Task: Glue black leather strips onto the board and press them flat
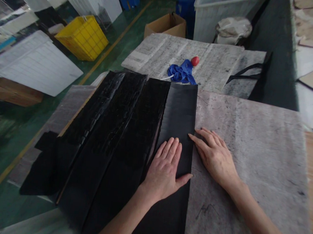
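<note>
My left hand (164, 168) lies flat on a matte black strip (179, 108), fingers stretched forward and thumb out toward the strip's right edge. At that same edge, my right hand (214, 152) rests on the grey, stained work surface (260, 151); its index fingertip touches the strip's border and its fingers are extended. Left of the strip lie several glossy black strips (146, 113), side by side and partly overlapping. Their near ends are matte, and the lower part of the matte strip is partly hidden by my left forearm.
Beyond the strips, a crumpled blue cloth (181, 73) and a small red ball-like object (195, 61) lie on a grey board (213, 60). A cardboard box (164, 25), a white bin (224, 8) and a yellow crate (83, 38) stand farther back. Black straps (245, 73) lie at right.
</note>
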The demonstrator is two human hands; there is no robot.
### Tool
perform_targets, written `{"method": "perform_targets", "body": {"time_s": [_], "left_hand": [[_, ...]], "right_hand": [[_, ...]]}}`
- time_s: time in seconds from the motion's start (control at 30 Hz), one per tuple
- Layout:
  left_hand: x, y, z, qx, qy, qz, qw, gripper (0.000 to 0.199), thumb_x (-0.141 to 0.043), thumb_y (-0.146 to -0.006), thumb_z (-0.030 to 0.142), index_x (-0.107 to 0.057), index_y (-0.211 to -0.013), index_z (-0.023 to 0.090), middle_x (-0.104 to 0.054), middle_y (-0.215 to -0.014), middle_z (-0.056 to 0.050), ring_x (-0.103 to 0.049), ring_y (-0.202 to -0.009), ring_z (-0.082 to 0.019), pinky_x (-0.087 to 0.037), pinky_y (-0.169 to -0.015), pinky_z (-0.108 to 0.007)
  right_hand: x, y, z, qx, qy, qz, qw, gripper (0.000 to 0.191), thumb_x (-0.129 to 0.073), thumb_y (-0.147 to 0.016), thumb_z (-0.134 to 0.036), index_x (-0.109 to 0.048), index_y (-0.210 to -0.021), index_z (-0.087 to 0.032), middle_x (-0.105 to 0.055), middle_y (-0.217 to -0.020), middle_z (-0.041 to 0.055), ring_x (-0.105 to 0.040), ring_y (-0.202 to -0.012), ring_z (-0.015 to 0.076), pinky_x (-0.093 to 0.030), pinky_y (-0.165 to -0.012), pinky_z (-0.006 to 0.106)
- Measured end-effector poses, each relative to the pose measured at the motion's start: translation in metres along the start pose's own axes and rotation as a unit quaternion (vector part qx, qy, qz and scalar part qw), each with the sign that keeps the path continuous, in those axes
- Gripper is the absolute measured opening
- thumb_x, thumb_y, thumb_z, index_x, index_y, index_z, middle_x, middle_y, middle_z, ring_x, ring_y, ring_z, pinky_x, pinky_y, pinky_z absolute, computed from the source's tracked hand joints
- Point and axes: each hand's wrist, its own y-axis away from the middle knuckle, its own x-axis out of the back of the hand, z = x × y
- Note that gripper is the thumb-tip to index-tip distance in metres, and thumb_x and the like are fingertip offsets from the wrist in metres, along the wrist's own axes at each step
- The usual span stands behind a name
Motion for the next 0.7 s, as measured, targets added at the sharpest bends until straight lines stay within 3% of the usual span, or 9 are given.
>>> {"method": "perform_targets", "body": {"time_s": [0.5,0.7], "left_hand": [[0.002,-0.001,-0.002,0.001,0.012,0.012,1.0,0.091,-0.05,-0.096,0.068,-0.028,-0.157,0.004,-0.025,-0.167,-0.021,-0.02,-0.157,-0.033,-0.03,-0.126,-0.05],[0.006,-0.014,-0.013,0.018,0.011,0.015,1.0,0.12,-0.056,-0.079,0.086,-0.026,-0.156,-0.001,-0.022,-0.167,-0.027,-0.017,-0.157,-0.038,-0.029,-0.125,-0.054]], "right_hand": [[0.002,0.0,0.001,-0.009,-0.024,-0.005,1.0,0.039,-0.044,-0.105,-0.028,-0.058,-0.142,-0.027,-0.057,-0.144,0.0106,-0.049,-0.141,0.0284,-0.044,-0.116,0.053],[0.003,-0.001,0.0,-0.007,-0.022,-0.004,1.0,0.038,-0.045,-0.105,-0.028,-0.058,-0.141,-0.026,-0.058,-0.143,0.0106,-0.049,-0.141,0.0283,-0.043,-0.117,0.051]]}}
